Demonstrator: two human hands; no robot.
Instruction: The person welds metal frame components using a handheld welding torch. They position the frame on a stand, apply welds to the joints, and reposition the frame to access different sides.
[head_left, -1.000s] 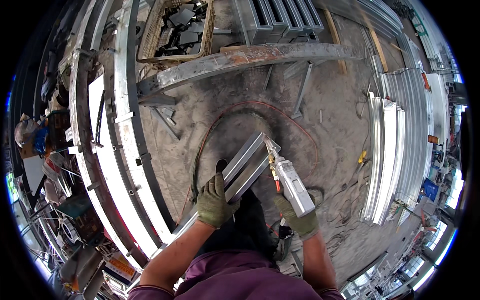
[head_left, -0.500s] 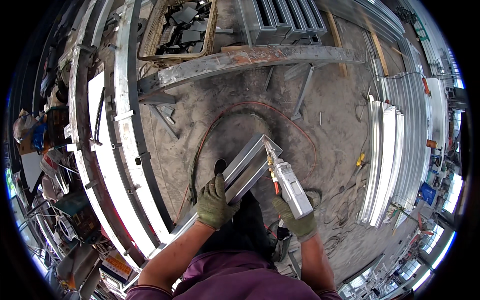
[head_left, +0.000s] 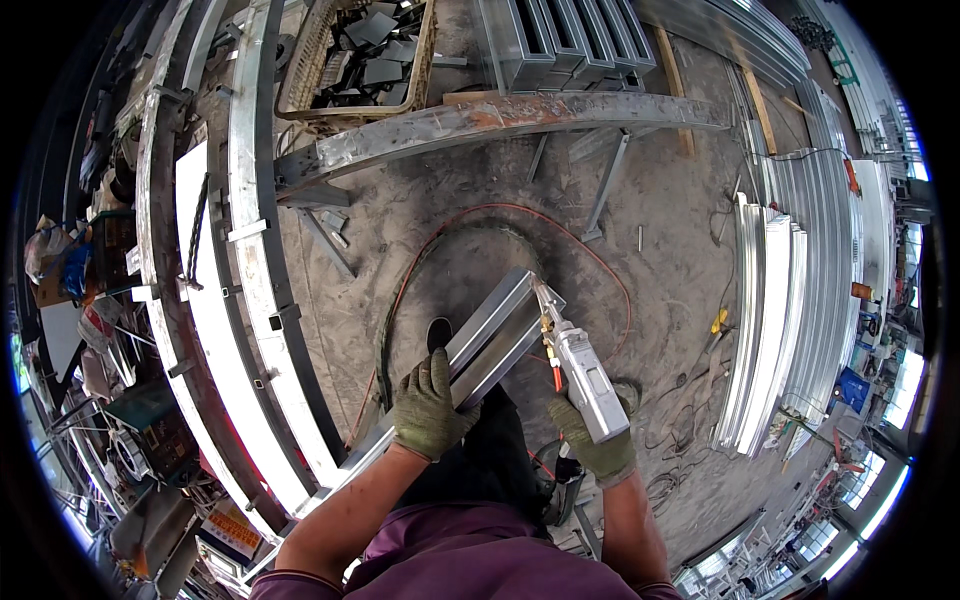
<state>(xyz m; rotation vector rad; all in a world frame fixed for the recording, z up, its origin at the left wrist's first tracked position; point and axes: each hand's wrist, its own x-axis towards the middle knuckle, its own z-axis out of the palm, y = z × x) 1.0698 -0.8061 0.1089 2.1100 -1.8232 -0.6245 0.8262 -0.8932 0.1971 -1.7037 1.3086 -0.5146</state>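
Observation:
My left hand (head_left: 430,408), in a green work glove, is closed round a long silver metal channel piece (head_left: 490,312). The piece slants from the lower left up to the middle, its far end above the floor. My right hand (head_left: 602,450), gloved alike, grips a grey boxy handheld welding gun (head_left: 590,382) from below; the gun's body hides part of the fingers. Its narrow nozzle (head_left: 541,290) points at the far end of the piece, touching it or very close. Small brass and red fittings (head_left: 553,360) run along the gun's left side.
A steel beam trestle (head_left: 480,120) crosses ahead, with long beams (head_left: 260,240) on the left. Beyond it stand a crate (head_left: 425,75) of metal scraps and stacked metal frames (head_left: 560,60). Long metal profiles (head_left: 765,330) lie right. A red hose (head_left: 625,290) loops over the floor.
The gun and my right hand have shifted very slightly to the right and toward me. My left hand and the channel piece stay nearly where they were.

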